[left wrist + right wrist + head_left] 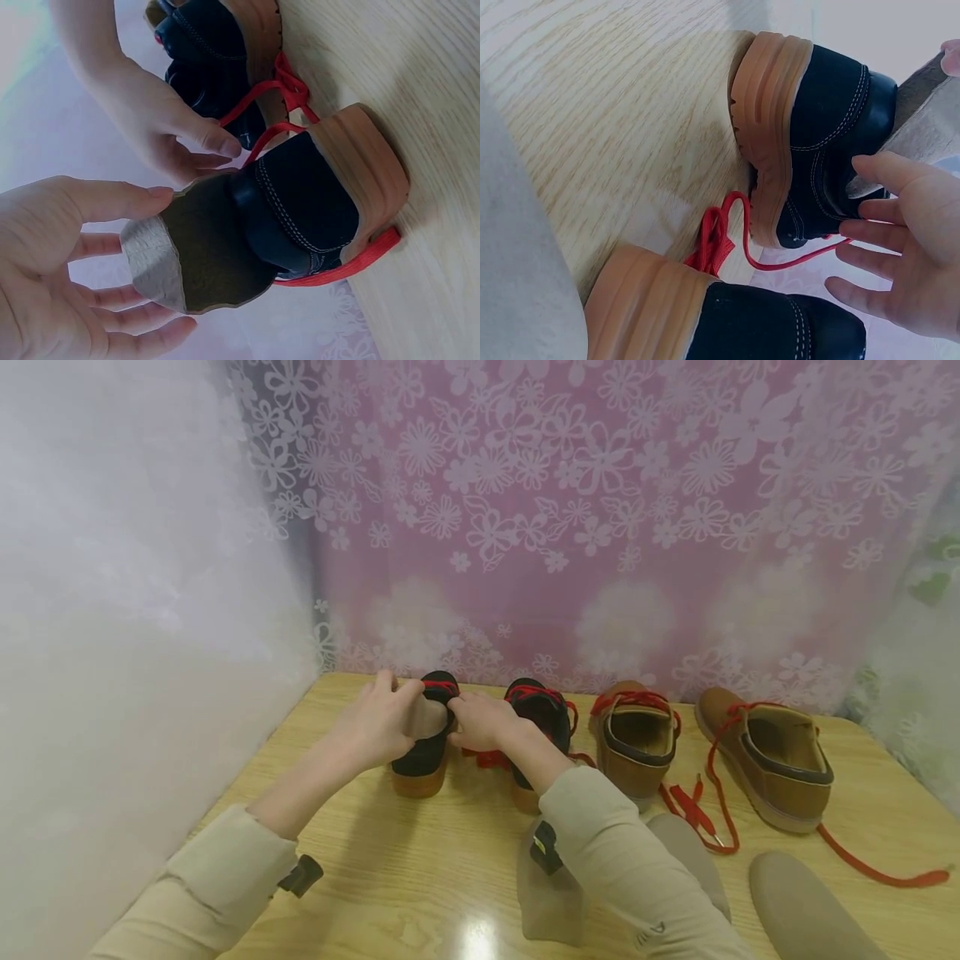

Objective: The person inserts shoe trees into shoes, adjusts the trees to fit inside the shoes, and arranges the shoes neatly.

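Note:
My left hand [373, 720] pinches a grey-brown insole [429, 719], thumb on one edge and fingers on the other. The insole slants into the opening of the leftmost black shoe [418, 765], which has a tan sole and red laces; its lower end is hidden inside. My right hand [482, 718] is at the right side of that opening. In the right wrist view its fingers [874, 234] are spread and only slightly bent, touching the collar, with the thumb near the insole's edge. A second black shoe [551, 717] stands just right, partly behind the right hand.
Two brown shoes with red laces, one [637, 768] nearer the middle and another [780, 785] at the right, stand along the back. Loose red laces [693, 810] trail over the wooden table [375, 868]. Several insoles [806, 902] lie in front, partly beneath my right sleeve [630, 860].

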Demonstrator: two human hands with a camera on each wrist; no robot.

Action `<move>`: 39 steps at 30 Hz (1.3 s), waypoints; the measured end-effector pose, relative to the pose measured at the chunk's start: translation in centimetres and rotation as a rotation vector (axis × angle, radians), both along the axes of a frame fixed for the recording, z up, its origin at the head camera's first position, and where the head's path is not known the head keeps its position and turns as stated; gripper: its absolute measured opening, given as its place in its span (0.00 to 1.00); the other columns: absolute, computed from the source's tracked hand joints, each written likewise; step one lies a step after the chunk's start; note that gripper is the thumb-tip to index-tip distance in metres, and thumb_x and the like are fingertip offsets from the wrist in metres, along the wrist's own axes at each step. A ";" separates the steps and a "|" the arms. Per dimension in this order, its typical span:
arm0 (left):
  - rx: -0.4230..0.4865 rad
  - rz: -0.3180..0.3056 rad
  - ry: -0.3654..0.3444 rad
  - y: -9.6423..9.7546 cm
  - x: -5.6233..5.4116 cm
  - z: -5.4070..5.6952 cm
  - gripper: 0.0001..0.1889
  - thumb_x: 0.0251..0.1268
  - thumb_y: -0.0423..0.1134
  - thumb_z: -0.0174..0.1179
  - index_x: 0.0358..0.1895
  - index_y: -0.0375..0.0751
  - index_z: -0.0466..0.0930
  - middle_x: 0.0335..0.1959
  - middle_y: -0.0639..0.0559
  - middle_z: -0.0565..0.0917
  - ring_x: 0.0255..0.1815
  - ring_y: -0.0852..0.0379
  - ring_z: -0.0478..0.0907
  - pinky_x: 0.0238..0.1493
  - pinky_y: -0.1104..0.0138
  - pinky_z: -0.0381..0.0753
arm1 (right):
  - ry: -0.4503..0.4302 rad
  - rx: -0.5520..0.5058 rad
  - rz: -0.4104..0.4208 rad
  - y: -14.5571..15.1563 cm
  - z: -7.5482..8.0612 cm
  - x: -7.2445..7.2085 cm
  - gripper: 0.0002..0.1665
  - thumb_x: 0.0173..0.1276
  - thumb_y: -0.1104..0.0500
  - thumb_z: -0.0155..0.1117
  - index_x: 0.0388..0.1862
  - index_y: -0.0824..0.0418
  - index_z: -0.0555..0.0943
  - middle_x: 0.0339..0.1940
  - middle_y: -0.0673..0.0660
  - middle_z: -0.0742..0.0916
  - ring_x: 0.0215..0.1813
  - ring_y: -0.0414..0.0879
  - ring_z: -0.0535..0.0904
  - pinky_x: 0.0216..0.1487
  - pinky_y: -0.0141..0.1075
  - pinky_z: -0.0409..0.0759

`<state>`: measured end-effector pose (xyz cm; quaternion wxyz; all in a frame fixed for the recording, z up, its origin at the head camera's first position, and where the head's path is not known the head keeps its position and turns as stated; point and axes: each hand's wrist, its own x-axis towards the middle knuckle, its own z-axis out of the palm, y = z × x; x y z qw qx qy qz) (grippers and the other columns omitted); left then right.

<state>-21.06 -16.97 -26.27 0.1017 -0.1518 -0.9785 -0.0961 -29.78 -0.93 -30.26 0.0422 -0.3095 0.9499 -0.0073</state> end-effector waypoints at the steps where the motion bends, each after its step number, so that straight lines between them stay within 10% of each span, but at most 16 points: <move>1: -0.001 0.002 -0.002 0.0 0.0 0.0 0.34 0.45 0.34 0.70 0.60 0.40 0.69 0.47 0.36 0.66 0.46 0.38 0.69 0.37 0.52 0.76 | -0.001 -0.002 -0.003 0.0 0.0 0.0 0.31 0.65 0.47 0.59 0.64 0.59 0.69 0.62 0.56 0.73 0.62 0.52 0.68 0.56 0.47 0.70; 39: -0.072 0.043 -0.082 1.2 -1.2 1.0 0.31 0.48 0.30 0.64 0.61 0.40 0.68 0.53 0.33 0.64 0.52 0.35 0.65 0.31 0.53 0.76 | -0.024 0.015 -0.034 -0.6 0.9 1.1 0.31 0.65 0.52 0.59 0.65 0.60 0.69 0.68 0.56 0.66 0.69 0.51 0.61 0.56 0.47 0.71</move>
